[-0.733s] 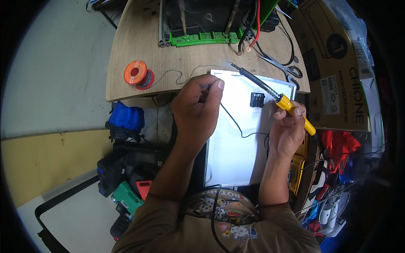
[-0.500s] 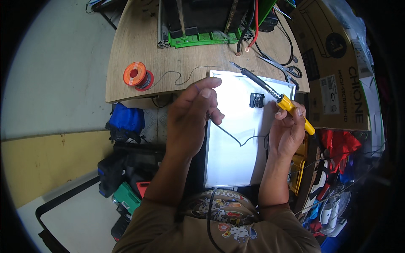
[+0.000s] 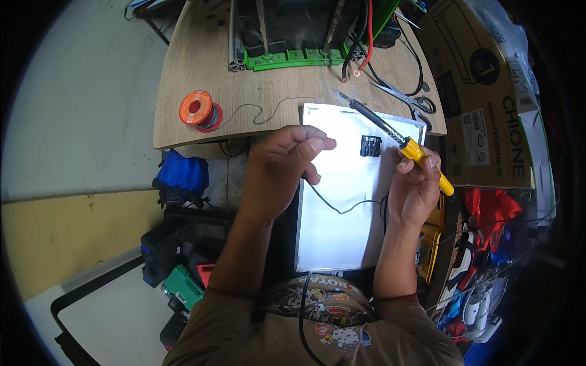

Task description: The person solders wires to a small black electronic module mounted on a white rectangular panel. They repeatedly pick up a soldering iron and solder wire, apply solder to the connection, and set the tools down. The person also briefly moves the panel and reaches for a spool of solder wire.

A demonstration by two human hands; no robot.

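My right hand (image 3: 414, 192) is wrapped round the yellow handle of a soldering iron (image 3: 414, 151), whose metal tip points up and left above the white panel. My left hand (image 3: 281, 168) is closed over the panel's left edge, thumb against the fingers. A thin dark wire (image 3: 340, 212) runs from its curled lower fingers, sags across the panel and comes up beside my right wrist. What the left thumb and forefinger pinch, if anything, is hidden. On the bright white panel (image 3: 336, 244) lies a small black slotted plastic part (image 3: 370, 146), between my hands and touched by neither.
A solder spool (image 3: 196, 108) stands on the wooden table (image 3: 274, 85), its loose strand trailing right. Scissors (image 3: 415, 104) lie at the table's right. Behind stand a black block in a green frame (image 3: 293, 61) and red and black cables (image 3: 365, 52). A cardboard box (image 3: 476, 110) borders the right.
My left hand has dropped slightly toward me and its fingers have shifted to the right. The wire's sag has moved a little left. The soldering iron has hardly moved.
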